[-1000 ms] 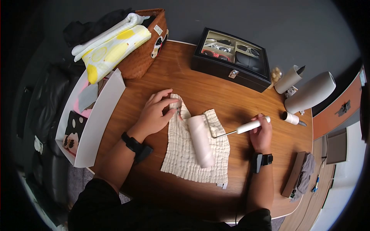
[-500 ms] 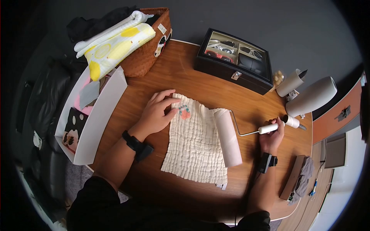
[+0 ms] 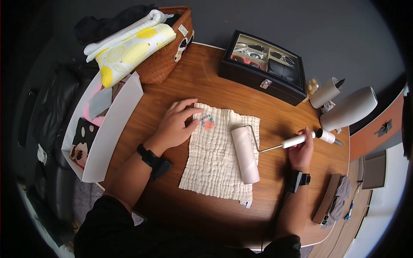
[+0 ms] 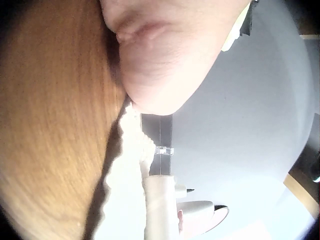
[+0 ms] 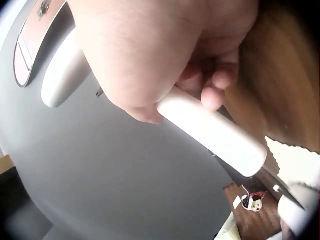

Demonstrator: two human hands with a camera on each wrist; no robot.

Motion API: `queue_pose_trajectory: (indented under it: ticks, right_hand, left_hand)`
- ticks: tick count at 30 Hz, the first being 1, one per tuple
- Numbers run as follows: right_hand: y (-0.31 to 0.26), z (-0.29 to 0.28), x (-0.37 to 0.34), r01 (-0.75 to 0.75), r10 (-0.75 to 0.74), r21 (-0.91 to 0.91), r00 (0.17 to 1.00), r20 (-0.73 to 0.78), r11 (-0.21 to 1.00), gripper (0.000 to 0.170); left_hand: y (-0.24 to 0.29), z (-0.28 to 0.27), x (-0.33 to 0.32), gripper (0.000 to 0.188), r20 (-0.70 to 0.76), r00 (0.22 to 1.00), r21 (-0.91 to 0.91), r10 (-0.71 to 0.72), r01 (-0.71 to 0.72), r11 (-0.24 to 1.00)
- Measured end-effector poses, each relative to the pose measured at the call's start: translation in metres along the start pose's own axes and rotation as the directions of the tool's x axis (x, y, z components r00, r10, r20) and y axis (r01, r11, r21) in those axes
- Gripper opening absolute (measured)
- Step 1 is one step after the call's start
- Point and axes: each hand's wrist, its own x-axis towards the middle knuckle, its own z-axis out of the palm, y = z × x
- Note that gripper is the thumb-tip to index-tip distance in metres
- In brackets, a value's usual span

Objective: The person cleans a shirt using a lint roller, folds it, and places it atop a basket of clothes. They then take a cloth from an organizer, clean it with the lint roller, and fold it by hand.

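Observation:
A cream crinkled cloth (image 3: 211,159) with a small printed figure near its top left corner lies on the wooden table. The left hand (image 3: 175,124) rests at that corner, fingertips touching the cloth's edge. In the right hand (image 3: 302,150) is the white handle (image 3: 294,141) of a lint roller, pinched between thumb and fingers. The pale roller (image 3: 245,155) lies over the right part of the cloth. The right wrist view shows the handle (image 5: 215,135) gripped by the right hand (image 5: 165,55). In the left wrist view the cloth (image 4: 125,185) meets the left hand (image 4: 160,60).
A glasses case (image 3: 262,64) stands at the back, a wicker basket (image 3: 161,64) with folded cloths at the back left. A long white box (image 3: 112,133) is at the left. Vases (image 3: 349,109) and a small white cylinder (image 3: 325,136) are at the right, with a brown box (image 3: 329,198) nearer.
The roller went right to the cloth's edge, then came back left a little over the cloth. The cloth's folded top now lies flatter, its print showing. The left hand stayed at the corner.

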Motion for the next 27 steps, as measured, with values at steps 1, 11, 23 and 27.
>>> queue_pose_trajectory:
  ticks: [1,11,23,27]
  right_hand:
    - [-0.002,0.000,0.001,0.000,0.000,0.000,1.000,0.004,1.000,0.021]
    - [0.011,0.010,-0.020,0.011,0.004,-0.104,0.990,0.141,0.994,0.020]
    - [0.012,0.002,-0.007,-0.046,0.103,-0.218,0.961,0.258,0.975,0.016]
    - [-0.004,-0.005,0.006,0.039,-0.040,-0.120,0.999,-0.006,0.992,0.018]
  left_hand:
    - [0.000,0.000,0.000,0.031,0.000,1.000,-0.001,0.005,-0.005,1.000]
    - [-0.002,0.002,0.000,0.031,-0.012,1.000,0.004,0.024,-0.024,1.000]
    - [0.000,-0.001,0.000,0.030,-0.004,1.000,0.009,0.021,-0.021,1.000]
    - [-0.002,-0.001,-0.001,0.030,-0.005,1.000,-0.002,0.013,-0.013,1.000]
